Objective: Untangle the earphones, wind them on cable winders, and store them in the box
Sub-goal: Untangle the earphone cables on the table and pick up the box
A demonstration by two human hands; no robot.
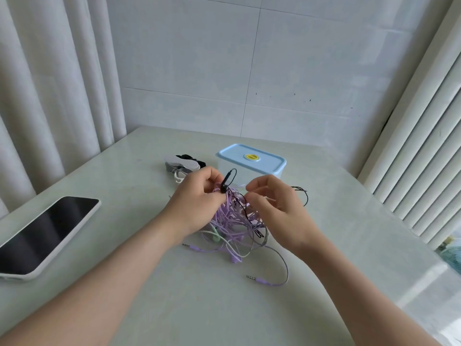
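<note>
A tangle of earphones [234, 221], mostly purple with black, white and pale green cords, lies in the middle of the table. My left hand [197, 198] grips the top of the tangle and pinches a black earbud [225, 184] that sticks up. My right hand [272, 203] pinches thin cords at the right side of the bundle. Two purple jack plugs [257, 278] trail out toward me. Behind the tangle stands a clear box [249, 168] with a blue lid on it. White and black cable winders [184, 164] lie left of the box.
A phone in a white case [47, 233] lies screen up at the table's left edge. The pale table [199, 308] meets a tiled wall at the back. Curtains hang at the left and white slats at the right.
</note>
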